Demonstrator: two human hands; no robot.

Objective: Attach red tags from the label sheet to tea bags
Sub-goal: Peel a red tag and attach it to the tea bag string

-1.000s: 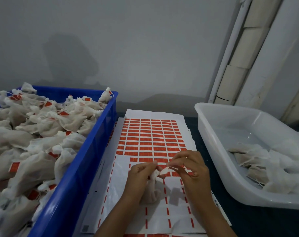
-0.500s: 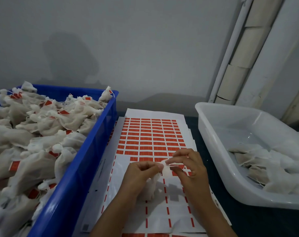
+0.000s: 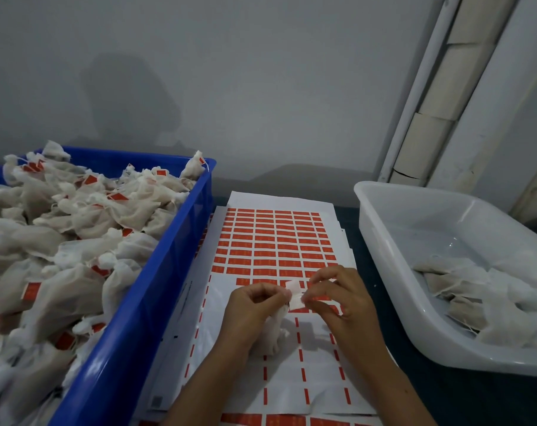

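Observation:
The label sheet (image 3: 276, 241) lies flat in the middle, red tags filling its far half and peeled rows nearer me. Above its centre my left hand (image 3: 254, 305) holds a white tea bag (image 3: 271, 336), which hangs below the fingers, and pinches its top. My right hand (image 3: 341, 299) pinches a tag (image 3: 294, 295), pale side toward me, folded and standing between both hands' fingertips. The two hands meet at the tag.
A blue crate (image 3: 156, 290) on the left is heaped with tea bags carrying red tags. A white plastic tub (image 3: 393, 272) on the right holds a few untagged tea bags (image 3: 464, 290). More label sheets lie under the top one. A grey wall stands behind.
Both hands have lifted slightly off the sheet with the tea bag. The tag, earlier low between the fingertips, now stands up unfolded between the hands, its pale side showing.

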